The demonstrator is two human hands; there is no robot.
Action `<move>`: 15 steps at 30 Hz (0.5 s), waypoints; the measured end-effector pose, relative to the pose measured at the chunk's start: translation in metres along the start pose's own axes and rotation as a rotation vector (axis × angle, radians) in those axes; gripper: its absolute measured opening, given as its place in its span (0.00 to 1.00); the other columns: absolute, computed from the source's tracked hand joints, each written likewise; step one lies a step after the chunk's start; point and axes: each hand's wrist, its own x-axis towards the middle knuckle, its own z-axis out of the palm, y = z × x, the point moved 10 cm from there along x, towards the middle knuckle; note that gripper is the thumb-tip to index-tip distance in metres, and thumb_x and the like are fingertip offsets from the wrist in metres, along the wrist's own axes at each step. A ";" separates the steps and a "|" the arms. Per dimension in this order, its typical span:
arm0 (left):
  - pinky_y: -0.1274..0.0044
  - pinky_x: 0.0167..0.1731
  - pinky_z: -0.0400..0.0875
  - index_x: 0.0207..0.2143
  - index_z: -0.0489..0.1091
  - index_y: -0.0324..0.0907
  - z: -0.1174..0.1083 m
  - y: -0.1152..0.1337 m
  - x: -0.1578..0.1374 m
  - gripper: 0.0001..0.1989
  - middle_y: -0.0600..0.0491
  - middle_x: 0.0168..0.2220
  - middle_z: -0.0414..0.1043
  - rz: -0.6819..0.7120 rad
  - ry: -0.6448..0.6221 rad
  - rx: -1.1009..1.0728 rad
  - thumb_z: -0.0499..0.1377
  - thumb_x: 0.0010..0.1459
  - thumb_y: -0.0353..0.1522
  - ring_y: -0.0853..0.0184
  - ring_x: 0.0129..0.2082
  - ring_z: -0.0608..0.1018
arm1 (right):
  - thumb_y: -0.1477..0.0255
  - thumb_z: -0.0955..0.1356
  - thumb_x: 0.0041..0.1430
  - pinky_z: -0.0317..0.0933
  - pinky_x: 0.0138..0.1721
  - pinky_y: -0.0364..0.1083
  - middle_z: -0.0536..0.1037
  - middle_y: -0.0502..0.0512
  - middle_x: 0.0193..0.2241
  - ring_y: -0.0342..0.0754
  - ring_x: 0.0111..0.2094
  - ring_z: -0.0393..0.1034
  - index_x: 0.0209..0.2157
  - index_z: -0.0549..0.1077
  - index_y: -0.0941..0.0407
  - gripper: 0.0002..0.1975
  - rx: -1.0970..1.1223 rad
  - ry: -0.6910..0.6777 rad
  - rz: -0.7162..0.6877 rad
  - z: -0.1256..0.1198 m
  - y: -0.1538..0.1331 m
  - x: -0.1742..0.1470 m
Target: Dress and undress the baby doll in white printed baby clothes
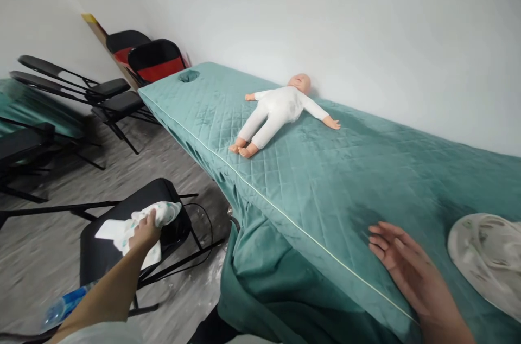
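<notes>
My left hand (pixel 144 233) is closed around a white diaper with a green print (pixel 167 212), over the seat of a black folding chair (pixel 100 249). Its fingers are curled into the material. Hovering low over or resting on the green quilted cover of the massage bed (pixel 325 192), my right hand (pixel 411 265) has its fingers apart and holds nothing. A baby doll in a white suit (pixel 280 105) lies on its back farther along the bed, arms spread, feet toward me. Beside my right hand sits a rounded, off-white cloth item (pixel 474 252), cut off by the frame edge.
A plastic bottle with a blue label (pixel 67 306) lies at the lower left, partly behind my forearm. Several folding chairs (pixel 118 100) stand on the grey floor (pixel 179 143) at left. A white wall (pixel 386 40) borders the bed's far side. The bed has a face hole (pixel 189 76).
</notes>
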 end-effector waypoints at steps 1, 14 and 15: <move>0.50 0.54 0.64 0.71 0.44 0.40 -0.003 -0.001 0.001 0.32 0.31 0.69 0.52 -0.016 -0.012 -0.016 0.43 0.68 0.37 0.38 0.64 0.63 | 0.63 0.76 0.53 0.75 0.43 0.44 0.82 0.57 0.44 0.49 0.40 0.78 0.43 0.82 0.50 0.15 0.006 -0.013 -0.005 0.003 -0.001 0.000; 0.58 0.68 0.45 0.69 0.55 0.40 -0.018 0.083 -0.041 0.28 0.42 0.72 0.50 0.412 0.192 0.352 0.41 0.68 0.29 0.54 0.72 0.53 | 0.64 0.73 0.59 0.71 0.46 0.45 0.81 0.55 0.43 0.46 0.42 0.75 0.44 0.81 0.49 0.11 0.033 -0.094 -0.073 0.021 -0.009 -0.009; 0.57 0.68 0.44 0.69 0.56 0.41 -0.013 0.085 -0.043 0.28 0.43 0.72 0.50 0.411 0.163 0.374 0.41 0.68 0.29 0.54 0.73 0.52 | 0.64 0.73 0.60 0.71 0.47 0.45 0.81 0.54 0.43 0.46 0.42 0.75 0.44 0.80 0.49 0.11 0.026 -0.093 -0.077 0.021 -0.009 -0.010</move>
